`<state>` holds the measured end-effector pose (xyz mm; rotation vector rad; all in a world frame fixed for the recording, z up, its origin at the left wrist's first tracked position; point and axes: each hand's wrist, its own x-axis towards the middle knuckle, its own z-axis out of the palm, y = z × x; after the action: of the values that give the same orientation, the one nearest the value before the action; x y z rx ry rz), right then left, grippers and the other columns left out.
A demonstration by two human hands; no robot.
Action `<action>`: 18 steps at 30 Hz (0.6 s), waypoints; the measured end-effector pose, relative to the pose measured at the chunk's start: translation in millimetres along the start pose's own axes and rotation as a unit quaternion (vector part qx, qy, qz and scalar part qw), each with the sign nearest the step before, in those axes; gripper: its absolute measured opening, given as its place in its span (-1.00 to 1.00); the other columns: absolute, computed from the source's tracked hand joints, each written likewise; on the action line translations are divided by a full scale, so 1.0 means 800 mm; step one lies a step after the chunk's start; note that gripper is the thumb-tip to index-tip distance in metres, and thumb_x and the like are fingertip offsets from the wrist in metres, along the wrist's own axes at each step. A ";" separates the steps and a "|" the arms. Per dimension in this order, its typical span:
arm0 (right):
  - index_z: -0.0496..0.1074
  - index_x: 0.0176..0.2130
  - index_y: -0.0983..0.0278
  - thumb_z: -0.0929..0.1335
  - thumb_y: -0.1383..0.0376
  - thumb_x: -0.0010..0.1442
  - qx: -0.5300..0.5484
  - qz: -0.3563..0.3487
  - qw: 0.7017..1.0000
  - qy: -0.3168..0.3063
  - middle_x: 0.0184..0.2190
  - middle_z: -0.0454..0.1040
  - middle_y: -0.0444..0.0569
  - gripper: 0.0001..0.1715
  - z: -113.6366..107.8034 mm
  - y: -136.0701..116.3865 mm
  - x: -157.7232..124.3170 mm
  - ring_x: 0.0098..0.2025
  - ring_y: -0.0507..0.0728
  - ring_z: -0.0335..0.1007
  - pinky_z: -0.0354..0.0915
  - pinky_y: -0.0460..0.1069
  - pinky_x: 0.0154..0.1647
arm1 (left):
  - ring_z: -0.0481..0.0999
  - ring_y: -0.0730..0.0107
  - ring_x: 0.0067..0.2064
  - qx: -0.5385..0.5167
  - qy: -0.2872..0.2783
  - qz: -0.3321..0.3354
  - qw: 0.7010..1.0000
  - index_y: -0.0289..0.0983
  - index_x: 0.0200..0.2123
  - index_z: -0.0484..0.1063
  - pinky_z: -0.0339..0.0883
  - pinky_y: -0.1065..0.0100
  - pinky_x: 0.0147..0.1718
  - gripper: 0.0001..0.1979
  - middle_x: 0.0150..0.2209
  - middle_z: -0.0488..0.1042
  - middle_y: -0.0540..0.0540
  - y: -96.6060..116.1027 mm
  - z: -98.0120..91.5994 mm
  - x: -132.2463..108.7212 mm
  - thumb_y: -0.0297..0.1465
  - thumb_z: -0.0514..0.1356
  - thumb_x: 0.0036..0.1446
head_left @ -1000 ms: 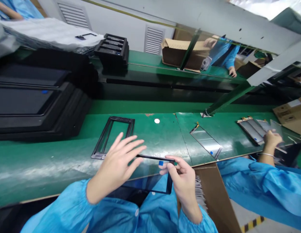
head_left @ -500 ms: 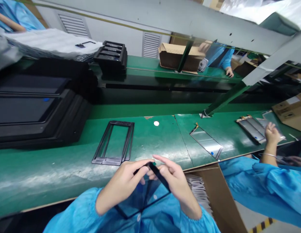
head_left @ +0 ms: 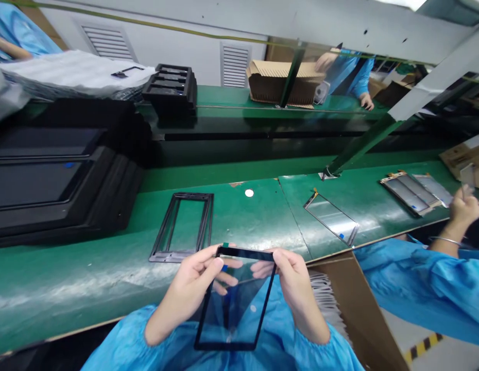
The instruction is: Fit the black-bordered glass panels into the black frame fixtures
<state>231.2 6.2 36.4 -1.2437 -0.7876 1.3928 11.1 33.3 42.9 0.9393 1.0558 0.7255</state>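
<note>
Both of my hands hold a black-framed glass panel over my lap, just in front of the green bench's near edge. My left hand pinches its upper left corner, where a small green tab sticks up. On the upper right edge my right hand grips with fingers curled behind the glass. I see my blue sleeves through the panel. A stack of black rectangular frames lies on the bench just beyond my left hand.
Stacked black trays fill the bench's left end. A glass panel lies to the right, more panels further on. A co-worker's hand and blue sleeve are at the right. An open cardboard box stands beside my right arm.
The panel was turned from edge-on to flat, facing me, long side towards my lap. My left hand went from open above it to pinching its corner. The co-worker's hand lifted off the bench.
</note>
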 end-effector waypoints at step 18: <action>0.71 -0.14 0.16 0.46 0.17 0.28 -0.184 -0.169 0.967 0.051 -0.07 0.73 0.02 -0.78 -0.017 0.005 0.011 0.00 0.23 0.65 0.51 0.07 0.06 | 0.72 0.18 -0.20 0.248 -0.043 0.096 0.963 -0.09 0.27 0.47 0.61 0.31 -0.25 -0.56 -0.07 0.73 -0.13 0.004 -0.002 0.003 -0.26 0.23 0.35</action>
<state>244.2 11.3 27.5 -1.3716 -1.1613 0.9240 10.3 37.0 44.4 1.5078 1.1001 0.5791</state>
